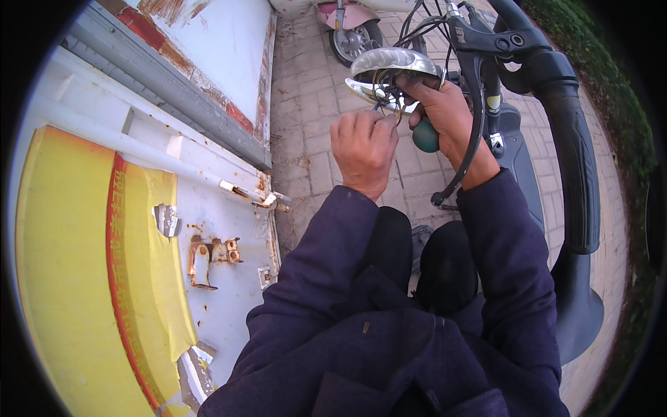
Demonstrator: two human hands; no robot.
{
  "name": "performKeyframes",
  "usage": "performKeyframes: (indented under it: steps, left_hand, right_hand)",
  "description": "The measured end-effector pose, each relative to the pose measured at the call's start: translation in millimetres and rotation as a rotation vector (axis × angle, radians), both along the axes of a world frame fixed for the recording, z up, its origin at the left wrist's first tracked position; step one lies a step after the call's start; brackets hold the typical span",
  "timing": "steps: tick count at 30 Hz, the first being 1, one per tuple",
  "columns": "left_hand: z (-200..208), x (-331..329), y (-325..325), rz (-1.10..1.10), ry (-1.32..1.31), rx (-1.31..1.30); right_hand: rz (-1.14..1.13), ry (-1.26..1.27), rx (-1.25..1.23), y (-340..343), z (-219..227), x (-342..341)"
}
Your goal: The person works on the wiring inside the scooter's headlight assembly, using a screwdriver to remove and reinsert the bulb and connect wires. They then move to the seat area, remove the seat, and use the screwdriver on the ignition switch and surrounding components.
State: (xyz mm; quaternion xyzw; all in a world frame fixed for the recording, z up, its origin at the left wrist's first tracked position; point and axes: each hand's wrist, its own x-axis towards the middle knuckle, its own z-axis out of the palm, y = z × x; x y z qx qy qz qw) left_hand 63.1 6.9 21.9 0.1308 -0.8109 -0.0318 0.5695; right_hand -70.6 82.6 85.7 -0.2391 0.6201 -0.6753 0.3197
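Note:
A headlight point(392, 62) with a clear, shiny shell hangs by the scooter's handlebar, its back opened up and thin wires point(381, 92) spilling out. My left hand point(365, 149) is closed, its fingertips pinched at the ends of these wires. Around the headlight's right edge curls my right hand point(448, 118), with thumb and fingers among the wires. A dark green, round-ended handle point(426, 136) sticks out below its fingers, tucked in the grip; the rest of it is hidden.
To the right stand the handlebar's black grip point(573, 153), brake lever and cables. A white metal panel point(229, 292) with rusty latches and yellow sheeting point(76, 264) is on the left. A pink scooter point(351, 31) stands ahead on the brick paving point(306, 104); a hedge borders the right.

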Motion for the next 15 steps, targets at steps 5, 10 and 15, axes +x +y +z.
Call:
performKeyframes:
  steps: [5,10,15]
  left_hand:
    - [-2,6,-6,0.0,-0.001,0.039]
    - [4,6,1,-0.094,0.057,0.151]
    - [15,14,7,-0.133,0.069,0.532]
  right_hand:
    - [0.068,0.014,-0.055,0,-4,-2]
    - [-0.021,0.325,-0.033,-3,-5,-1]
    - [0.193,0.205,-0.126,4,-4,3]
